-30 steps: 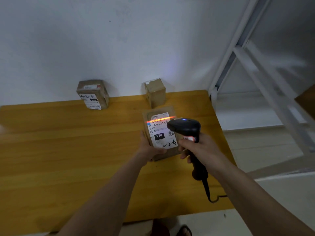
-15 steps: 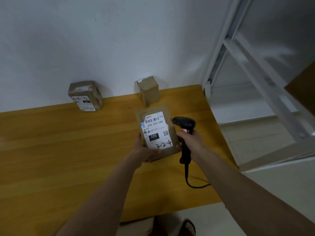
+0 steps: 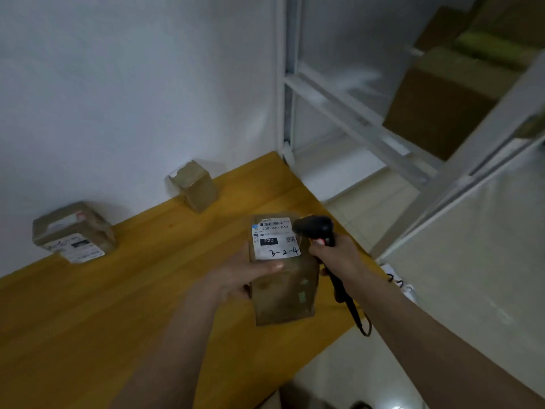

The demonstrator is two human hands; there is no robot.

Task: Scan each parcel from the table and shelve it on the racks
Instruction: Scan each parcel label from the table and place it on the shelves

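My left hand grips the brown parcel from its left side, thumb lying across the face just under the white label, fingers wrapped behind where I cannot see them; the parcel is held above the bench, near its right edge; the label faces up at me, with a barcode, a black block reading 220 and 3-2-4 written by hand. My right hand is closed round the grip of the black scanner; its head sits just beside the label's top right corner, and its cable hangs down past the bench's right edge. Two more small parcels stand along the bench's far edge against the wall: a labelled one toward the far left, a plain one further right. White racks stand off the far right corner, a large carton on a shelf.
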